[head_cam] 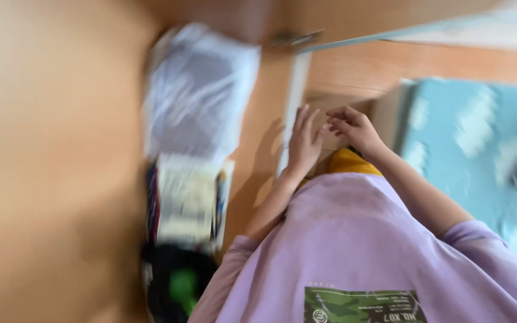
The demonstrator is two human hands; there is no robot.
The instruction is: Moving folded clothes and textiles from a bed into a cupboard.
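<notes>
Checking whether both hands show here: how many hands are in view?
2. The left hand lies flat on the wooden surface; the right hand hovers beside it, fingers curled.

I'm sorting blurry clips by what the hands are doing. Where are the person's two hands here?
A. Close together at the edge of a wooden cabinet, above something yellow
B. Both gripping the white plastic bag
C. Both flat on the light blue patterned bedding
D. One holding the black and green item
A: the left hand and right hand sit close together by the wooden cabinet edge, just above the yellow item, away from the white plastic bag.
</notes>
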